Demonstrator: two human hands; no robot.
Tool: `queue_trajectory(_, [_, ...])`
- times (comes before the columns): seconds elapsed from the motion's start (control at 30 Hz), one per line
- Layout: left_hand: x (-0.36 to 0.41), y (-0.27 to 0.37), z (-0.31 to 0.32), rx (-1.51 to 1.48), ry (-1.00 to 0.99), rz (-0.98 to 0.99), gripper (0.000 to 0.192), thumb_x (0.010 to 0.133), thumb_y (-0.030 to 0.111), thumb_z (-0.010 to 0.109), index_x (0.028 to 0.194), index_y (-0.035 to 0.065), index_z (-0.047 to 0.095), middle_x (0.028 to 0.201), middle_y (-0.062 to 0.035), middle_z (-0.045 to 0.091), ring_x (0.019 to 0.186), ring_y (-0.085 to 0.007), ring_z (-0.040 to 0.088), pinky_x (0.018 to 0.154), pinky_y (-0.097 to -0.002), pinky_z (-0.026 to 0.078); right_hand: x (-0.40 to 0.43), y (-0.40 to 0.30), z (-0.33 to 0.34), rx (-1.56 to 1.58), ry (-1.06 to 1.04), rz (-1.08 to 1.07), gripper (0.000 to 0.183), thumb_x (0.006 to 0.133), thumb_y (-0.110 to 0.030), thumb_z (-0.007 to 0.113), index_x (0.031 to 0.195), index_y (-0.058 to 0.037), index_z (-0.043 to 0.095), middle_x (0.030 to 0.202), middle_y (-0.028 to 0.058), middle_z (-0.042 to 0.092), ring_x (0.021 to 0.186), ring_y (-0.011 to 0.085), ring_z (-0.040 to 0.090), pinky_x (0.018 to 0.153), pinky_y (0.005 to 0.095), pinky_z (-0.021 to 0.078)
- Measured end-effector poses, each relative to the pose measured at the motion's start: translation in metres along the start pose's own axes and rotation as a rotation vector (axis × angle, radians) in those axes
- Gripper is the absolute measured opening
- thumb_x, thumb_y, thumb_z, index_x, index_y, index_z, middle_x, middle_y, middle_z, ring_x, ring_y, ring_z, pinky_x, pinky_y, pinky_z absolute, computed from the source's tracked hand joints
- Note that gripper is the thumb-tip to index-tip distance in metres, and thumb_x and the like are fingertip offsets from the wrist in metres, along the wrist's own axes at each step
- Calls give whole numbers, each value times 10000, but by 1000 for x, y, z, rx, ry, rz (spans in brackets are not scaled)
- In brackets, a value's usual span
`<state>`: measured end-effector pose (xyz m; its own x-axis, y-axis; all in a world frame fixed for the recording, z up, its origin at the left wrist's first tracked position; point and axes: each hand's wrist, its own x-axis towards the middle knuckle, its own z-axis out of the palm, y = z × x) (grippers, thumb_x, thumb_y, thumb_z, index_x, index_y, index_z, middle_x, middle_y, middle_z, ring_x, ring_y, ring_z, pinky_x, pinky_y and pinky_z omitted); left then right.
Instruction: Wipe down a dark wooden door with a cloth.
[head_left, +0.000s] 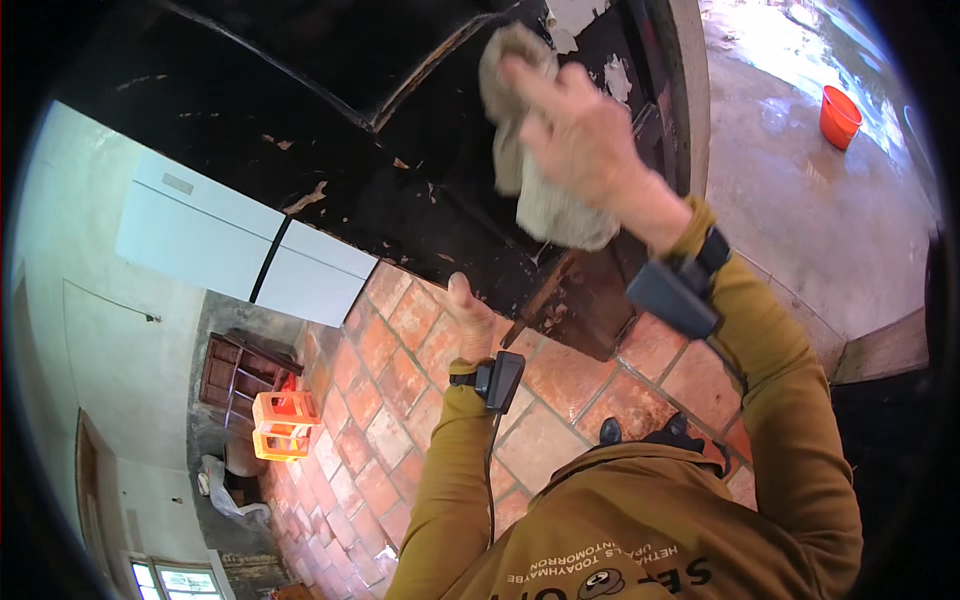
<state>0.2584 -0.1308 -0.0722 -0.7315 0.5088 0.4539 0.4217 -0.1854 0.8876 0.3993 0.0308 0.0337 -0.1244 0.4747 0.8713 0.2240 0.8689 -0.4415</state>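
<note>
A black wooden door (420, 180) with chipped, flaking paint spans the upper middle. Bunched in my right hand (592, 142) is a greyish-beige cloth (566, 214), pressed on the door's upper right part; the hand is blurred. Scraps of white paper (574, 19) stick to the wood close by. Lower down, my left hand (469, 311) grips the door's near edge, its thumb on the face and its other fingers hidden behind the wood. Both wrists wear dark strapped devices.
Terracotta tiles (382, 442) cover the floor beneath me. An orange-red bucket (840, 118) stands on wet concrete outside, past the door frame (686, 82). At left are a white refrigerator (202, 225), yellow-orange plastic stools (283, 427) and dark wooden furniture (225, 371). A cable hangs from my left wrist.
</note>
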Motion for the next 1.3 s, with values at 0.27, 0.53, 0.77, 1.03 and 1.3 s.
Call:
queue_trajectory(0.27, [19, -48, -16, -132, -118, -78, 401, 832, 321, 541, 1024, -29, 503, 917, -37, 498, 889, -165, 491, 789, -295, 407, -64, -7, -14, 638, -665, 117, 444, 794, -48, 523, 1238, -46, 520, 950, 107, 603, 866, 219, 598, 805, 305, 470])
queue_trajectory(0.53, [-54, 60, -6, -59, -21, 366, 789, 791, 415, 640, 1361, 36, 248, 1309, -117, 344, 1190, -234, 369, 956, -331, 325, -56, -21, -37, 1604, -761, 709, 430, 889, -72, 510, 1306, -8, 426, 1160, 102, 568, 1049, 155, 552, 934, 292, 443])
queue_trajectory(0.77, [-75, 91, 2, -344, -139, -6, 577, 869, 264, 562, 1329, 33, 302, 1226, -106, 452, 1092, -203, 492, 909, -329, 426, -73, -60, -23, 1575, -783, 607, 386, 899, -92, 524, 1268, 1, 457, 1139, 44, 576, 996, 107, 560, 894, 262, 452])
queue_trajectory(1.03, [-70, 83, -7, -411, -80, -3, 461, 884, 121, 555, 1257, 9, 308, 1159, -126, 492, 1039, -169, 488, 893, -304, 399, -74, -70, -39, 360, -538, 232, 360, 841, -217, 534, 1144, -25, 568, 858, 161, 598, 764, 138, 577, 712, 320, 467])
queue_trajectory(1.3, [-60, 96, -12, 222, -144, 449, 477, 827, -19, 544, 1273, -14, 375, 1120, -130, 546, 1009, -203, 555, 884, -316, 444, -77, -95, -49, 585, -411, 153, 755, 729, -129, 680, 1383, -72, 308, 1156, 153, 531, 1068, 213, 531, 896, 314, 437])
